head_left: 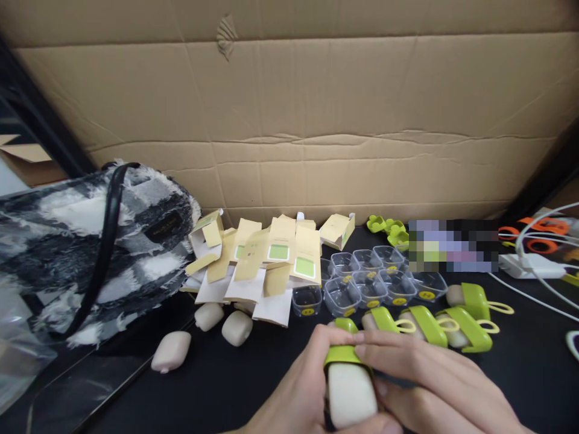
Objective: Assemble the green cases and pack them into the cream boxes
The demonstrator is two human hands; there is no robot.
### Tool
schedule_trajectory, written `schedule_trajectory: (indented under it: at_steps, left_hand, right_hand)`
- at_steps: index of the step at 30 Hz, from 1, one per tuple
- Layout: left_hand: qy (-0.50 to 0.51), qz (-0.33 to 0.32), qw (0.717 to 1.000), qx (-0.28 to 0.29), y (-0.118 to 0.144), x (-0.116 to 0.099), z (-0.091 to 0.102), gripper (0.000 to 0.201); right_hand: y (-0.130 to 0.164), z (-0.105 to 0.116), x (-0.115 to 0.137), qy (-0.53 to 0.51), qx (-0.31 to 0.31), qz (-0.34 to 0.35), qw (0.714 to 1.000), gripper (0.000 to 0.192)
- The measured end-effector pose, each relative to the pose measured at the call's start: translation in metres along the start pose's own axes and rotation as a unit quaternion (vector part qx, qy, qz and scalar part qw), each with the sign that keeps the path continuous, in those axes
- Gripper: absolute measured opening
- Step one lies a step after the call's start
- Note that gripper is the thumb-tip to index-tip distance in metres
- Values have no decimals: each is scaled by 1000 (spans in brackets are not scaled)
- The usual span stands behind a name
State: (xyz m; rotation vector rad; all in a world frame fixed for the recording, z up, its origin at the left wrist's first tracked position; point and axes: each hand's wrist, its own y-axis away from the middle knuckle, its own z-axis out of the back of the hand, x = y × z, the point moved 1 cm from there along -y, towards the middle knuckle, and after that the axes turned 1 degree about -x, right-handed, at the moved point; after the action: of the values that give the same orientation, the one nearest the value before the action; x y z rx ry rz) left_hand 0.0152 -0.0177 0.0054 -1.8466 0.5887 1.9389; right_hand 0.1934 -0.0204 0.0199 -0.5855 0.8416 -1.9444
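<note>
A cream, rounded block [350, 395] with a green sleeve [342, 354] round its far end is gripped between my two hands at the bottom centre. My left hand [298, 386] is closed on its left side, thumb and fingers partly hidden. From the right, my right hand [429, 377] presses its fingertips on the green sleeve and the block's side. Just beyond my hands lie several similar blocks in green sleeves [427, 325], some showing pale yellow loops. Bare cream blocks [237, 328] and a pinkish block [170, 351] rest on the black table to the left.
Opened small cartons [271, 253] are heaped at the back centre. Clear plastic cups [344, 295] stand right of them, with green flower-shaped pieces [384, 226] behind. A shaggy bag [154, 241] lies left; white cables [534, 289] and orange-handled scissors [543, 244] lie right. Cardboard [316, 108] walls the back.
</note>
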Motion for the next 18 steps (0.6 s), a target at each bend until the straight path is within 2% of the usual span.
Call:
schedule_trajectory:
  at_steps: [3, 6, 8, 12, 15, 18]
  left_hand:
    - [2, 29, 1000, 0, -1, 1, 0, 46]
    - [42, 57, 996, 58, -2, 5, 0, 49]
    - [37, 52, 995, 78, -2, 6, 0, 49]
    - [-29, 8, 999, 31, -2, 5, 0, 43]
    - [-18, -19, 999, 45, -2, 7, -4, 43]
    - [-43, -16, 998, 33, -1, 6, -5, 43]
  right_hand:
    - [3, -3, -5, -35, -21, -6, 999, 29]
    - [5, -4, -10, -64, 11, -19, 998, 20]
    - [5, -4, -12, -79, 31, -27, 996, 14]
    - [6, -6, -13, -117, 26, -38, 992, 17]
    - [8, -8, -10, -113, 30, -35, 993, 17]
    - [11, -5, -7, -86, 33, -33, 995, 18]
